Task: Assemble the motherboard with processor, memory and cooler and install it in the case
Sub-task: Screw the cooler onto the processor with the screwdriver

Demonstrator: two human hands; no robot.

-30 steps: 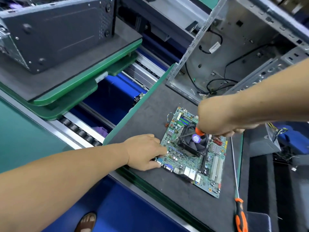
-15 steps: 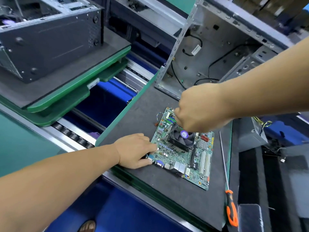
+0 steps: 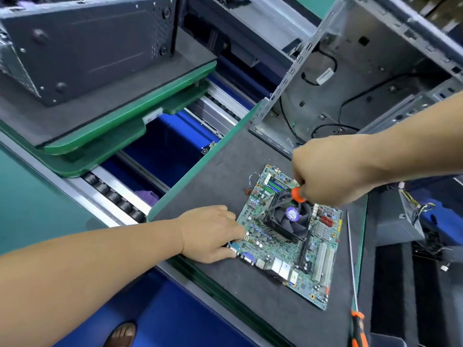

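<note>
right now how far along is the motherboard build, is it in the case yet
Done: the cooler sits on the motherboard, and green memory sticks look seated. In hand: the right hand holds an orange-handled screwdriver at the cooler's far corner, likely fastening it, while the left hand steadies the board's edge. Left: the board lies on the dark mat; the open case behind holds only loose cables.

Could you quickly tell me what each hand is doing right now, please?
Left hand: open, fingers resting on the motherboard edge.
Right hand: closed around an orange-handled screwdriver over the cooler.
</note>
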